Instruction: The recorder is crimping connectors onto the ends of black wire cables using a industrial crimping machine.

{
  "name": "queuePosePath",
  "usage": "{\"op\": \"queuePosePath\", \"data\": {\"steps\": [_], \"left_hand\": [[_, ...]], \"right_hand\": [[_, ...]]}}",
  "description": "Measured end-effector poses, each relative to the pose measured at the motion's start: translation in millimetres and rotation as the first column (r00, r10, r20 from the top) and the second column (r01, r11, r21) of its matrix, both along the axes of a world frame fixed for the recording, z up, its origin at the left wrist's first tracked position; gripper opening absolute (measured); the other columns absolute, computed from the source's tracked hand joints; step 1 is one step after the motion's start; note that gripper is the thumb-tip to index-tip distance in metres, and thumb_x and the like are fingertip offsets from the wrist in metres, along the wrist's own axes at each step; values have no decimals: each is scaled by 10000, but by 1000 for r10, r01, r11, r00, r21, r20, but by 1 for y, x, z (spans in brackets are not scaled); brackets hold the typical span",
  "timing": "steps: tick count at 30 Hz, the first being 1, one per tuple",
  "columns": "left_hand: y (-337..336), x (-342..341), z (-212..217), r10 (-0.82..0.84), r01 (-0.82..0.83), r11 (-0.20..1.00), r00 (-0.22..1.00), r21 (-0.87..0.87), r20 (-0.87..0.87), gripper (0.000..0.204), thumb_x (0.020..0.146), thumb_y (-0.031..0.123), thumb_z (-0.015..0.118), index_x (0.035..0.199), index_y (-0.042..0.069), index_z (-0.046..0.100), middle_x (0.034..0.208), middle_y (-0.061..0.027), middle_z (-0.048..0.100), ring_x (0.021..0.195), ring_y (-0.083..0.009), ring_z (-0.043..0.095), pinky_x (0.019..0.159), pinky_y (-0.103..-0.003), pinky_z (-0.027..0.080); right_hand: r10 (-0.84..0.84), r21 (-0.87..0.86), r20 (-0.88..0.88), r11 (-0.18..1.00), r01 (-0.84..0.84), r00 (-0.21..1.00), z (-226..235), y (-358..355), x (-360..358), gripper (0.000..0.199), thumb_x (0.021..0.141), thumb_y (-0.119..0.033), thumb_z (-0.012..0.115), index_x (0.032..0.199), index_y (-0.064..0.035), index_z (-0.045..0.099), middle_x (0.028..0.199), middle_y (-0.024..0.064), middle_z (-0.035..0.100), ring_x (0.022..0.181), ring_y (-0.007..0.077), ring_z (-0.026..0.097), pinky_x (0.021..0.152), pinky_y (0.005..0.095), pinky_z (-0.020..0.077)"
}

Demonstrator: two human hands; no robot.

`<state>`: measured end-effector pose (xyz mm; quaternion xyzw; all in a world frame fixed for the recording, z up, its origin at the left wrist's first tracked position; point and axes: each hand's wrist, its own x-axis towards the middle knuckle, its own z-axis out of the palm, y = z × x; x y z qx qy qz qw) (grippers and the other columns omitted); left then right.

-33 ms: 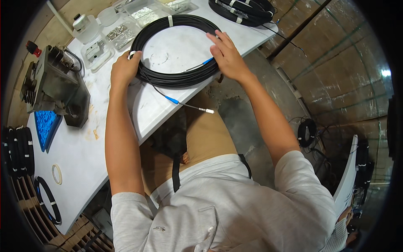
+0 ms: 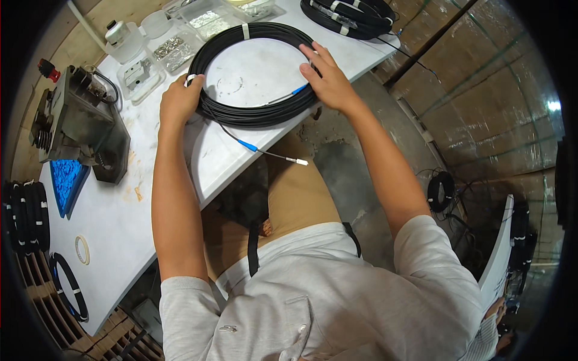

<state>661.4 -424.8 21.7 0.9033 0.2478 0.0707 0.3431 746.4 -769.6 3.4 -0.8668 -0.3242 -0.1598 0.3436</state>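
Note:
A large coil of thin black cable (image 2: 253, 114) lies flat on the white table (image 2: 120, 222), bound at its far side with a white tie (image 2: 245, 31). My left hand (image 2: 179, 101) grips the coil's left side. My right hand (image 2: 328, 78) presses on its right side. One loose cable end with a blue boot (image 2: 247, 145) and a white tip (image 2: 298, 160) sticks out over the table's near edge. A second blue-booted end (image 2: 299, 90) lies across the coil by my right hand.
A dark grey machine (image 2: 78, 123) and a blue tray (image 2: 65, 180) stand at the left. Clear boxes of small metal parts (image 2: 174, 49) sit behind the coil. More black coils lie at the far right corner (image 2: 352, 15), the left edge (image 2: 24, 216) and the floor (image 2: 442, 189).

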Motion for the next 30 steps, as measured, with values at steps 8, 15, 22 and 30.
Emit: {"op": "queuePosePath", "data": {"steps": [8, 15, 22, 30], "left_hand": [[2, -4, 4, -26, 25, 998, 1000, 65, 18, 733, 904, 580, 647, 1414, 53, 668, 1286, -270, 721, 1236, -428, 677, 1070, -452, 515], [0, -38, 44, -238, 229, 970, 960, -79, -145, 1134, 678, 659, 879, 1443, -104, 536, 1201, -309, 736, 1118, -387, 739, 996, -397, 562], [-3, -64, 45, -302, 294, 947, 952, -133, -47, 720, 849, 276, 870, 1409, -77, 588, 873, -181, 791, 761, -237, 762, 729, -357, 583], [-5, -110, 50, -286, 278, 952, 956, -129, -57, 260, 992, 226, 703, 1017, -21, 780, 757, -135, 776, 644, -197, 735, 661, -350, 569]], "right_hand": [[-12, -253, -192, 967, -38, 981, 42, 62, 105, 811, 984, -536, 690, 1622, -104, 435, 1563, 276, 510, 1429, 399, 527, 1193, 415, 409], [-12, -631, -111, 773, -61, 994, 54, 186, 97, 627, 1075, -569, 473, 1555, -168, 523, 1528, 183, 561, 1454, 377, 490, 1198, 630, 336], [524, -546, 216, 764, -343, 824, 28, 211, 56, 437, 973, -217, 528, 1366, -79, 662, 1368, 135, 673, 1341, 339, 579, 1174, 605, 369], [736, -471, -18, 591, -655, 677, 53, 206, 20, 358, 966, -151, 535, 1266, -67, 711, 1332, 150, 700, 1369, 359, 567, 1171, 497, 401]]}}
